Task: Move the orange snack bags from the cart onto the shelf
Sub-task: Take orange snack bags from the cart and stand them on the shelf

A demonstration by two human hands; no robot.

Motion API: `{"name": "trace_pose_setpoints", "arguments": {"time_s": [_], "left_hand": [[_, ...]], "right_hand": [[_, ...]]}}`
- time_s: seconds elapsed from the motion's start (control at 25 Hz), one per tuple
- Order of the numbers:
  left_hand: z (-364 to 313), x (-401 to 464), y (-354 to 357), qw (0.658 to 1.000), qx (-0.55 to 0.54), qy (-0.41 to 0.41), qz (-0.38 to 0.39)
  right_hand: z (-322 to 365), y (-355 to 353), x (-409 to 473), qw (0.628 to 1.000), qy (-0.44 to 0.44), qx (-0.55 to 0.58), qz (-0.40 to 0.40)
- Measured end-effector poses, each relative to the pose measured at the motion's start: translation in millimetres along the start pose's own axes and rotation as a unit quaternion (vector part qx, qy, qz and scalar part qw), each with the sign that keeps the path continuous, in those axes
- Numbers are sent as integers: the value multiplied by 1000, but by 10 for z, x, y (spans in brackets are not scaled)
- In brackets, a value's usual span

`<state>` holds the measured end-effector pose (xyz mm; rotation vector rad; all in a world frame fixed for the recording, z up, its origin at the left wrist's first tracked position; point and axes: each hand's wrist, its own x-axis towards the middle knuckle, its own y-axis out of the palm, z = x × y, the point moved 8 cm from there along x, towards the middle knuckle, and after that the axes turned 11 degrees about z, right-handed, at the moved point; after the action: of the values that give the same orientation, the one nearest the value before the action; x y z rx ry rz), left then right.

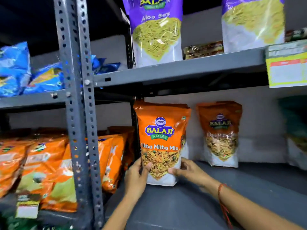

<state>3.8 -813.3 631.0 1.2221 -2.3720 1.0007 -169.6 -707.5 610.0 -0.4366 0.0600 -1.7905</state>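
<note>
Grey metal shelf (pixel 199 205) carries the orange snack bag (pixel 162 140) upright near its left edge, left hand (pixel 137 175) and right hand (pixel 186 168) pinching its lower sides. Let go unevenly, it could topple forward; a second bag (pixel 219 133) stands behind-right, apart.

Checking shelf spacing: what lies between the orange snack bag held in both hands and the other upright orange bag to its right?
Nothing: the head view shows only bare grey shelf and wall between the held orange Tikha Mitha Mix bag and the upright orange bag.

orange snack bag (pixel 162 138): glossy plastic | shelf (pixel 182 205): matt grey painted metal | upright (pixel 79 97): perforated metal
</note>
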Motion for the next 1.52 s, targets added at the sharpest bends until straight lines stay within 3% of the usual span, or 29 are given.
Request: {"name": "trace_pose_setpoints", "arguments": {"time_s": [0.12, 0.48, 0.64, 0.84, 1.0, 1.12, 1.28, 1.52], "left_hand": [[200, 196, 120, 996, 82, -38, 19], [433, 477, 269, 990, 120, -75, 21], [458, 468, 226, 989, 128, -73, 20], [4, 231, 29, 993, 63, -12, -101], [-662, 68, 331, 988, -86, 86, -91], [-1260, -100, 820, 959, -257, 117, -25], [-2002, -474, 1619, 899, -411, 129, 74], [-3008, -1630, 3239, 765, -546, 109, 323]], "right_hand": [[-176, -64, 212, 999, 33, 14, 3], [-385, -213, 538, 997, 60, 43, 5], [-383, -230, 481, 997, 72, -17, -13], [139, -449, 138, 981, 15, -99, -166], [746, -538, -515, 942, -93, -76, -313], [1000, -578, -1244, 916, -161, -23, -367], [1134, -801, -2325, 875, -188, -20, -446], [1107, -1112, -4364, 766, -181, -46, -615]]}}
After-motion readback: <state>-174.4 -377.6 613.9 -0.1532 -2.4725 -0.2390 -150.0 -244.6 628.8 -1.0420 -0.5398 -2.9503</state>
